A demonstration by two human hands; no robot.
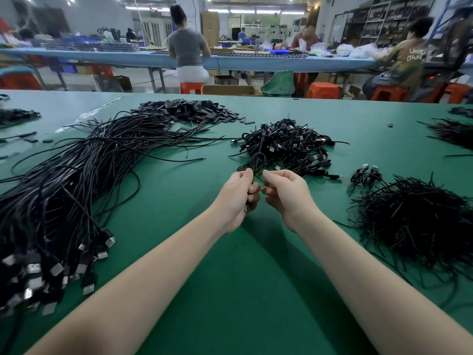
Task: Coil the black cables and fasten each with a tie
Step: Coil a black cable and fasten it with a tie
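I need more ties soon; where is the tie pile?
In the head view, the tie pile lies on the green table at the right, beside the right hand.

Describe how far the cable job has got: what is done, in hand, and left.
Done: a heap of coiled cables lies straight ahead. In hand: the left hand grips a coil while the right hand pinches beside it. Left: a big bundle of loose cables on the left, with a pile of ties on the right.
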